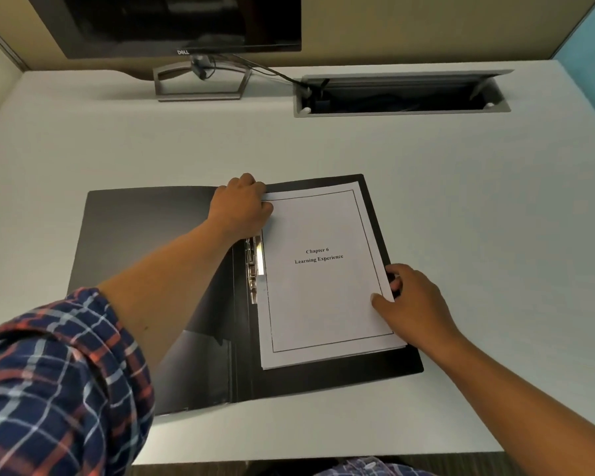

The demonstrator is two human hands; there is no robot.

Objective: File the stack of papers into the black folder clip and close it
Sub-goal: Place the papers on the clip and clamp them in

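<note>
black folder (145, 255) lying open mid-frame on the white surface (461, 201) | paper stack (323, 297) sits on its right half, metal clip (255, 269) just beside the stack's left edge | left hand (241, 207) curled on the stack's top-left corner | right hand (413, 300) pinching the stack's right edge

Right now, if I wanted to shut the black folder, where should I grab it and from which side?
Probably grab the left cover by its outer left edge, coming from the left. It lies open and flat on the desk, bare of paper, and hinges at the spine beside the metal clip. The paper stack sits on the right half, with the left hand and right hand at its edges.
</note>
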